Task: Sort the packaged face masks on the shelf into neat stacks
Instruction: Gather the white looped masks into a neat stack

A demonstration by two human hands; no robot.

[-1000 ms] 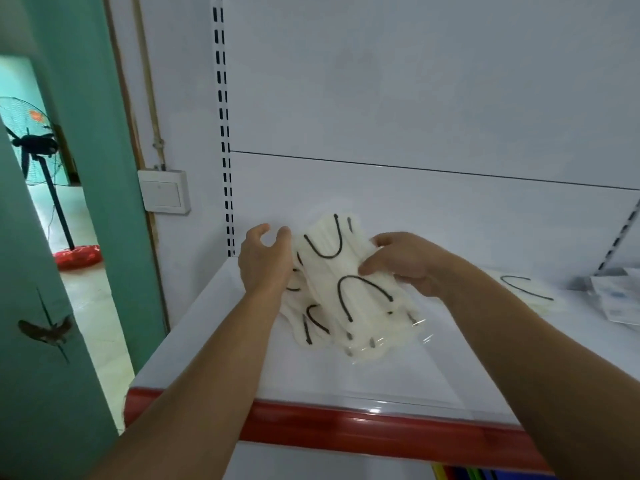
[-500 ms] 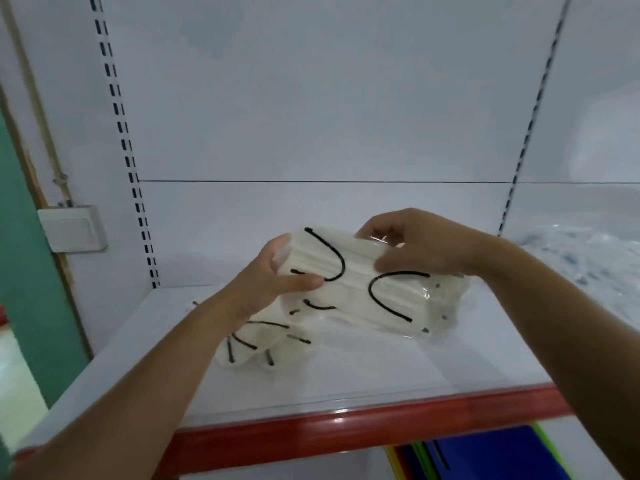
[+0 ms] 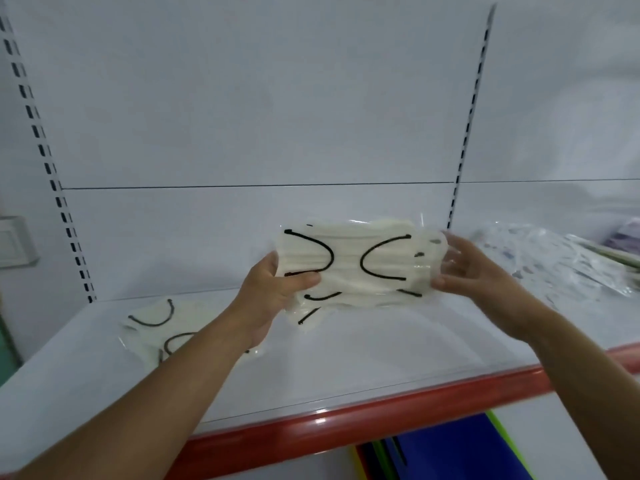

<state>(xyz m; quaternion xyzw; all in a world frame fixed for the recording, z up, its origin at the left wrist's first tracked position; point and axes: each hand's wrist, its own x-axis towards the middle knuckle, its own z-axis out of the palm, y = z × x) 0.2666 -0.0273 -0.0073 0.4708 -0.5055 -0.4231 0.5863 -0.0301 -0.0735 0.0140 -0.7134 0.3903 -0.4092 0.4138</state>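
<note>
Nearest, under the shelf, some blue, green and yellow sheets point(image 3: 450, 441) are peeking out. The bottom edge is cutting them off, so what they are is not showing. A red lip point(image 3: 346, 422) is running along the front of the white shelf point(image 3: 381, 351), and both bare forearms are reaching over it.

At the near left, loose mask packs point(image 3: 152, 327) are lying flat on the shelf. The left forearm is hiding their right part, so their number is hard to tell.

Further in, at the middle, a bundle of mask packs point(image 3: 353, 261) is hanging above the shelf between the two hands. The left hand point(image 3: 273, 292) is gripping its left end, with the thumb lying across the front and the fingers hidden behind. The right hand point(image 3: 474, 271) is pinching the right end, thumb on the lower front and fingers spreading behind, showing dimly through the clear wrapper. More packs are drooping under the front one, partly covered, so counting them is not possible.

At the far right, a blurred heap of clear packages point(image 3: 554, 261) is lying on the shelf and running off the picture. Behind everything the white back panel point(image 3: 259, 116) is standing, with a slotted strip at the left point(image 3: 45, 161) and another at the right point(image 3: 467, 123). A wall switch point(image 3: 14, 242) is showing at the far left, cut by the edge.
</note>
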